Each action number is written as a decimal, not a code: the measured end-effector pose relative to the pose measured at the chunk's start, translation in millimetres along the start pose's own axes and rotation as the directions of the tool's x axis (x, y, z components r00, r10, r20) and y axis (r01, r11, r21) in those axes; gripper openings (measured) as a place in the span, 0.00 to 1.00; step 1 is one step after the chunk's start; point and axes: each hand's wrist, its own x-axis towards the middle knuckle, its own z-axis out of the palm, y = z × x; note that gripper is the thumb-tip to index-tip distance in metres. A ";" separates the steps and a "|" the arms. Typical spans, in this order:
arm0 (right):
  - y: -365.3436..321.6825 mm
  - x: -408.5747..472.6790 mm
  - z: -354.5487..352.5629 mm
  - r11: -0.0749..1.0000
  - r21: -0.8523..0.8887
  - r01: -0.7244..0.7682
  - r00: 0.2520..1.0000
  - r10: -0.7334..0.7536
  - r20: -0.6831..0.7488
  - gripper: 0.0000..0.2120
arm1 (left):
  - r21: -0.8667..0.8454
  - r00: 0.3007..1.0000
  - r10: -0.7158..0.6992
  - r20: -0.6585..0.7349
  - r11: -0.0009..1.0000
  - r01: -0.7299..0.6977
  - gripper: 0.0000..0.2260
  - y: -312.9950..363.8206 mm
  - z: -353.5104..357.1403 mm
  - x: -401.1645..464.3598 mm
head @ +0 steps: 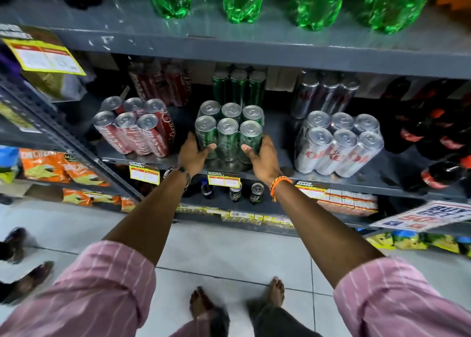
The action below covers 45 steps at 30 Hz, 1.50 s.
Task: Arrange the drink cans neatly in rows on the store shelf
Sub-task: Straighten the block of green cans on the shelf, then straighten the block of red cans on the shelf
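A block of several tall green cans (228,130) stands in two rows at the front middle of the grey shelf (280,176). My left hand (192,156) presses on the block's left side and my right hand (262,159) on its right side, so both hands grip the green cans between them. More green cans (238,87) stand behind. A block of red cola cans (135,128) leans to the left of them. A block of silver diet cola cans (341,143) leans to the right.
Green plastic bottles (242,0) stand on the shelf above. Dark cola bottles (438,138) fill the right end. Yellow price tags (223,180) hang on the shelf edge. Two loose dark cans (256,192) sit on the lower shelf. Snack bags (51,166) lie at the left.
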 end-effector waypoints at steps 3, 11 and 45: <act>5.6 -6.2 -0.2 0.999 -0.034 0.038 0.999 -0.038 -0.010 0.23 | 0.028 1.000 0.016 -0.024 1.000 -0.015 0.30 -4.1 1.6 -6.5; 4.8 -9.4 -4.2 0.999 -0.039 0.029 1.000 -0.029 0.006 0.24 | 0.009 0.995 0.041 -0.088 0.999 -0.040 0.24 -6.0 10.1 -15.4; -107.6 -24.4 238.2 0.984 0.025 0.177 0.982 -0.175 -0.078 0.22 | 0.154 0.995 -0.003 -0.104 0.988 0.019 0.26 -156.4 -201.0 32.4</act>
